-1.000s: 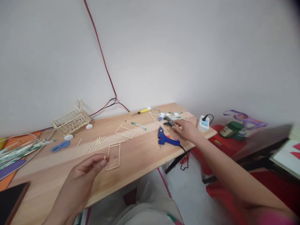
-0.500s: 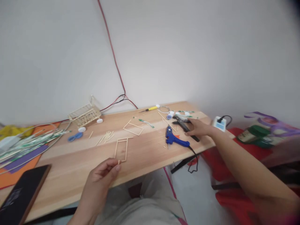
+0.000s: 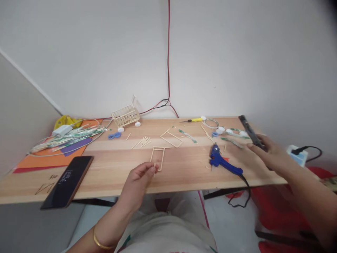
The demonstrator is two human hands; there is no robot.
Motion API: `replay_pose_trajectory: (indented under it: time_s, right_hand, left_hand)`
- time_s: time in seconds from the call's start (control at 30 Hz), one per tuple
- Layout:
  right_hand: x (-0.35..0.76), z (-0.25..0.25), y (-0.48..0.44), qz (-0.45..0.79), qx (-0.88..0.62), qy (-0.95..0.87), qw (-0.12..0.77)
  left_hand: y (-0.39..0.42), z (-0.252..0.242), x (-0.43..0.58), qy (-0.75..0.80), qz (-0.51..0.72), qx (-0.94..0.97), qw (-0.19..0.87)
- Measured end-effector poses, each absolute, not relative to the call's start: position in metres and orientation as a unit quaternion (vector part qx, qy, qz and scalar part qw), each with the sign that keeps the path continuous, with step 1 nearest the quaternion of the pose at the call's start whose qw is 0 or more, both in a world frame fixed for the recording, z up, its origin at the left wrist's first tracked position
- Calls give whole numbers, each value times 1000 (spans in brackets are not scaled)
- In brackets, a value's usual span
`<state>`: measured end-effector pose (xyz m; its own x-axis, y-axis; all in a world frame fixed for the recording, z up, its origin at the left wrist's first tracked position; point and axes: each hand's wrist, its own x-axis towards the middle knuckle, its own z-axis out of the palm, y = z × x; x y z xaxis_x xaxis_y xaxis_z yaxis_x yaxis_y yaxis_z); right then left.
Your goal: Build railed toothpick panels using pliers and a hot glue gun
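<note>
My left hand (image 3: 139,177) is closed in a pinch on a short wooden stick at the near edge of the wooden table (image 3: 110,168), just in front of a rectangular stick frame (image 3: 157,157). My right hand (image 3: 271,156) is at the table's right end, closed round a black cutting tool (image 3: 250,133) lifted off the surface. A blue glue gun (image 3: 222,161) lies between the two hands, its black cord hanging over the edge. A second stick frame (image 3: 171,138) and several loose sticks (image 3: 142,142) lie farther back.
A small stick-built cart (image 3: 125,116) with white cap wheels stands by the wall. A black phone (image 3: 67,181) lies front left; orange and purple sheets with wrappers (image 3: 63,142) sit at left. A yellow screwdriver (image 3: 195,120), a wire ring and bottle caps lie back right. A white power strip (image 3: 297,155) is beyond the right edge.
My right hand has picked the black cutting tool up off the table and pulled it toward me. The view has swung left; my left hand still pinches the short stick.
</note>
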<state>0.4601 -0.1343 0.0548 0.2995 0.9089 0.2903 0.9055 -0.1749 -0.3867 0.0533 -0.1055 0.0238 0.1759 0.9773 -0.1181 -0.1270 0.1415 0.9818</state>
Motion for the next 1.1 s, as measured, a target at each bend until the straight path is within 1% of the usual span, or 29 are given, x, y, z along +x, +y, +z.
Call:
replay_pose_trajectory:
  time_s: [0.07,0.13,0.23,0.37,0.53,0.8,1.1]
  right_hand:
    - [433,71,-146,53,-769,-595,227]
    - [400,79,-156,43,-714,-660,230]
    - [348,75,-166,56,-628,-746,215]
    - [304,61,-169,93,-570,-794,189]
    - [292,60,-168,109,-558,-799,195]
    - [287,67,-168,116,-563,-801,170]
    - [287,69,-167,122,-556,-805,164]
  left_hand:
    - [-105,25,58,426,456,510,592]
    - [-106,26,63,394,456,555,573]
    - [-109,28,69,353,453,607,549]
    - [-116,36,71,327,433,641,542]
    - [-118,44,66,311,432,653,538]
    - [-118,46,63,309,426,688,500]
    - [-117,48,62,314,419,690,500]
